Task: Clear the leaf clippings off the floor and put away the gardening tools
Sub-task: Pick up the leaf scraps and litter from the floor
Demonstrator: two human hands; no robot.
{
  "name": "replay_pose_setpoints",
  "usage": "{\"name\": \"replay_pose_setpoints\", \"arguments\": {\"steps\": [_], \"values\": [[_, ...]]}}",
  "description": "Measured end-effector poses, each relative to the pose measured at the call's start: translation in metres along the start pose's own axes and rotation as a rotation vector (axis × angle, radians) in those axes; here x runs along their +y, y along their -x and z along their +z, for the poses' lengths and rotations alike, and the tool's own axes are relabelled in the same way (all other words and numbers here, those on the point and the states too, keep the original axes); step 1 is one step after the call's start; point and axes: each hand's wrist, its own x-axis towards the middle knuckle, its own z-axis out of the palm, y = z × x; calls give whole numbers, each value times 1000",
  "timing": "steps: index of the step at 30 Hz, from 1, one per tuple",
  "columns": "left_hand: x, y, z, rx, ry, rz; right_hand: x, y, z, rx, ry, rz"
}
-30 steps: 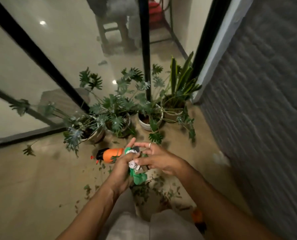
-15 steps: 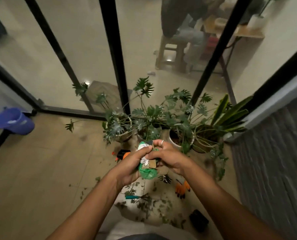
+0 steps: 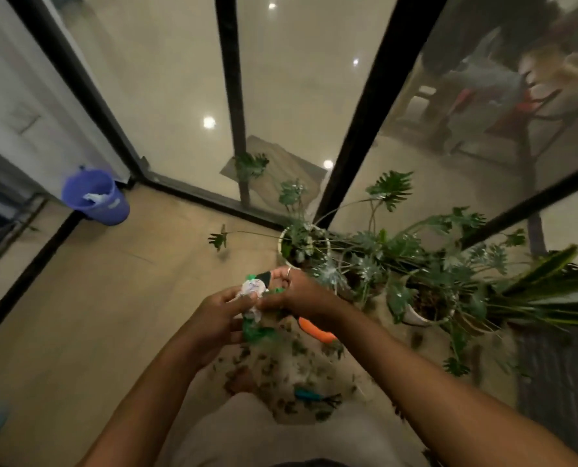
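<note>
Over the last second the view has swung left, so the purple bin (image 3: 94,197) that sat at the edge of the picture now stands in plain sight by the glass corner, with something pale already in it. The hands have kept at the same job. The left hand (image 3: 217,318) wraps its fingers round a bundle (image 3: 252,293) of crumpled white paper and green plastic, and the right hand (image 3: 297,291) pinches the bundle's top, so both are grasping it in front of the body. The leaf clippings (image 3: 281,362) still lie scattered on the floor (image 3: 112,315) below the hands, beside the potted plants (image 3: 365,257). A teal-handled tool (image 3: 309,396) lies among them, and an orange tool (image 3: 316,332) shows just under the right wrist. The turn suggests the bundle is headed for the bin. Clearing the floor and putting the tools away look not yet begun.
</note>
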Motion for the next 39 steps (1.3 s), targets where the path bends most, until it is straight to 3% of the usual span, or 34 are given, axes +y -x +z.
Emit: {"name": "replay_pose_setpoints", "arguments": {"steps": [8,19,28,39], "values": [[69,-6,-115,166,156,117,-99,-96,83,-149,61,-47],[140,-71,-210,342,320,162,-198,-230,120,-321,109,-19],[239,-138,-301,536,460,172,-306,-369,158,-529,99,4],[312,-179,-411,607,611,206,-391,-482,235,-524,142,47]]}}
